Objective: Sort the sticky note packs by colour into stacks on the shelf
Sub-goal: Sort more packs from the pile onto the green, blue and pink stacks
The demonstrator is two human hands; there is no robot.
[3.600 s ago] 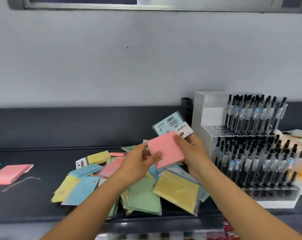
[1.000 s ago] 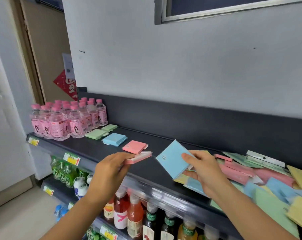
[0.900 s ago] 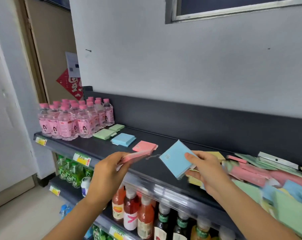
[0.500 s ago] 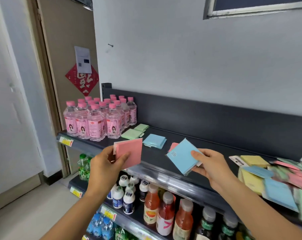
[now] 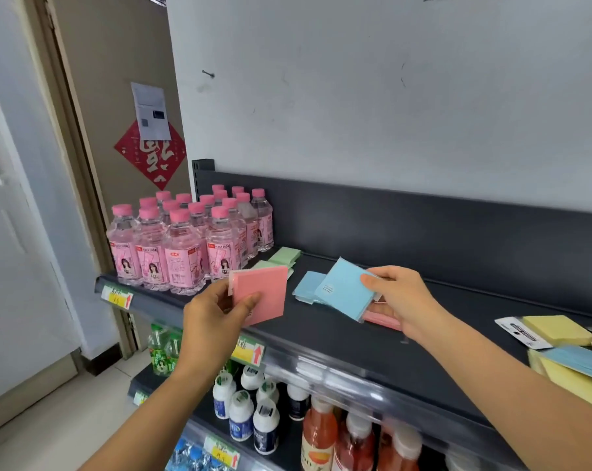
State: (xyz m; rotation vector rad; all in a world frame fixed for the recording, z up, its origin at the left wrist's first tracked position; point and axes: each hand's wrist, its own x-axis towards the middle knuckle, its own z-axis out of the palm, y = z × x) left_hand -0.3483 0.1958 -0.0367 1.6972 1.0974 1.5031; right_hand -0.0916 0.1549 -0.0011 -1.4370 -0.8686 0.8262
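Note:
My left hand (image 5: 216,317) holds a pink sticky note pack (image 5: 264,294) upright over the front of the dark shelf (image 5: 338,338). My right hand (image 5: 401,300) pinches a blue pack (image 5: 345,288), tilted, just above and to the right of the blue stack (image 5: 306,287). A pink stack (image 5: 381,317) lies under my right hand, partly hidden. A green stack (image 5: 282,258) lies behind the pink pack, near the bottles. Unsorted yellow packs (image 5: 556,329) and a blue one (image 5: 583,363) lie at the right edge.
Pink-capped soda bottles (image 5: 185,239) fill the shelf's left end. Drink bottles (image 5: 253,413) stand on the lower shelf. A dark back panel (image 5: 423,226) runs behind the shelf, and a door with a red decoration (image 5: 151,154) is at the left.
The view and both hands have shifted left along the shelf. My right hand has carried the blue pack over to the blue stack; my left hand keeps the pink pack raised.

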